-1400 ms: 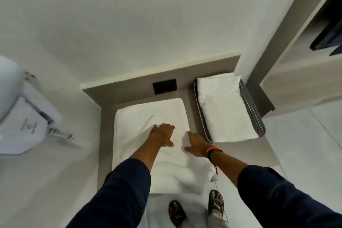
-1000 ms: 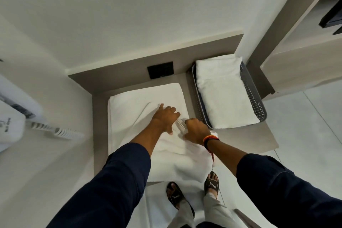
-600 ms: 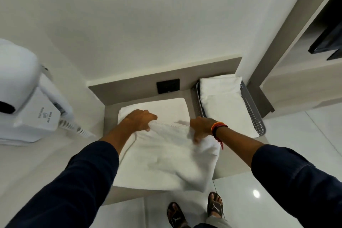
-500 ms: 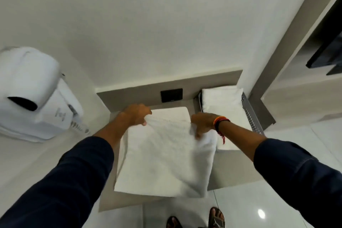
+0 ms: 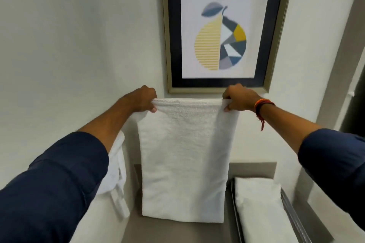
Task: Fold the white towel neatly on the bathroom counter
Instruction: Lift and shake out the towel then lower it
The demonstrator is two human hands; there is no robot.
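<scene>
The white towel (image 5: 184,156) hangs straight down in front of me as a long folded panel. My left hand (image 5: 143,100) pinches its top left corner and my right hand (image 5: 238,97) pinches its top right corner, both raised to the level of the picture frame's lower edge. The towel's bottom edge hangs just over the grey bathroom counter (image 5: 177,232); whether it touches the counter is unclear. The counter behind the towel is hidden.
A grey perforated tray (image 5: 294,217) at the right of the counter holds another folded white towel (image 5: 260,213). A framed pear picture (image 5: 223,29) hangs on the wall ahead. A white wall-mounted hair dryer (image 5: 116,175) sits at the left, partly behind my left arm.
Both hands took the towel's far edge off the counter and lifted it up, so the towel now hangs vertically. The view tilted upward, bringing the picture into sight.
</scene>
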